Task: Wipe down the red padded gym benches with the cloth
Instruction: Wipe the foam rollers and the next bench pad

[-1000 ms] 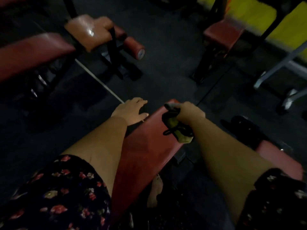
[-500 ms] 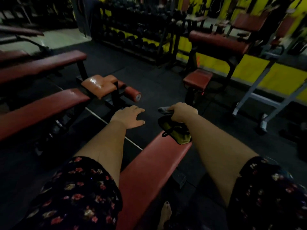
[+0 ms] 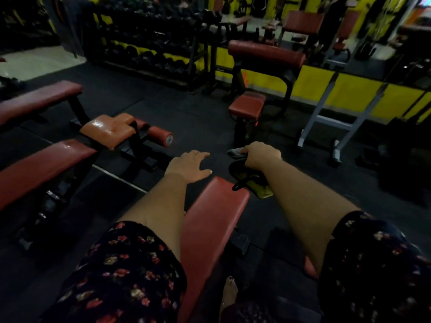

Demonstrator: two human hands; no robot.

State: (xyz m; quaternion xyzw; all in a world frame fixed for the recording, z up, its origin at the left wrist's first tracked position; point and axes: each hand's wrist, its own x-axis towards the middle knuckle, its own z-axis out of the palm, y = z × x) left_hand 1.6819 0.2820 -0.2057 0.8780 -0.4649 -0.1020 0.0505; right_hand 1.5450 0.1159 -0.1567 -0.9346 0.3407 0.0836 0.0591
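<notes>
A long red padded bench (image 3: 210,229) runs away from me between my two arms. My right hand (image 3: 261,156) grips a dark and yellow-green cloth (image 3: 251,183) that hangs just past the bench's far right corner. My left hand (image 3: 190,166) hovers with straight fingers just beyond the bench's far left corner, holding nothing. Two more red benches (image 3: 42,164) lie to the left, one with an orange seat pad (image 3: 109,129) that shines wet.
A red preacher-curl seat (image 3: 247,106) with its arm pad (image 3: 265,53) stands ahead on the dark rubber floor. A dumbbell rack (image 3: 149,54) fills the back. A white steel frame (image 3: 338,127) stands at right before a yellow wall. My bare foot (image 3: 229,292) is below the bench.
My view has tilted up from the floor to the room. Both hands have lifted off the bench's far end and now sit just past it, the right still holding the cloth.
</notes>
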